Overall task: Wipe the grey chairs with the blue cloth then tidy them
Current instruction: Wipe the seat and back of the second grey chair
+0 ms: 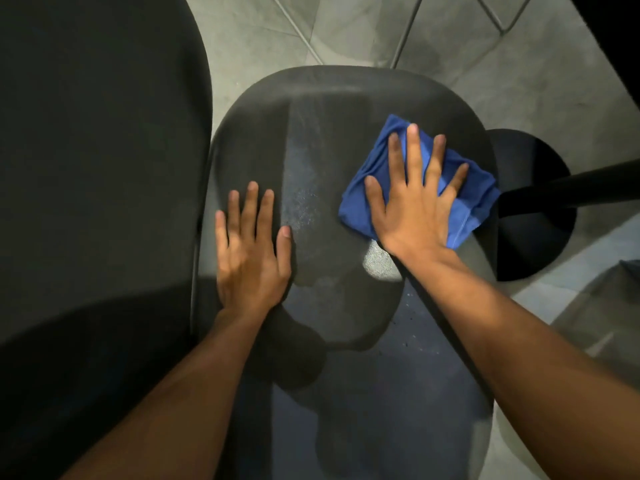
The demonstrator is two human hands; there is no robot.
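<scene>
Far L: second grey chair (97, 168), big dark rounded surface, fills the L side of the view top to bottom, lower part in shadow. Sits just beside the middle chair, narrow gap w/ floor showing at the top between them.

Centre: grey chair (346, 109), rounded seat seen from above, textured surface. A paler dusty streak runs down it L of centre; small bright light patch near the R wrist. Lower part of the chair is dim/shadowed, a few pale specks there.

L hand (251, 244): flat on the seat's L portion, palm down, fingers straight and slightly spread, thumb out to the R. Holds nothing, just rests/presses on the chair. Forearm comes in from bottom L.

R hand (412, 206): flat on top of the blue cloth (478, 199), fingers straight & fanned, pressing it onto the seat. Not curled round it, no pinch.

Blue cloth: bunched/folded, on the seat's upper-R area near the R edge, mostly under the R hand; corners stick out above the fingertips and to the R, stitched hem visible at lower R.

R of chair: black round base (533, 216) on the floor w/ a black pole (588, 188) going off to the R edge. Grey tiled floor (363, 32) at top and R. Another greyish object at the R edge lower down, can't tell what it is.
</scene>
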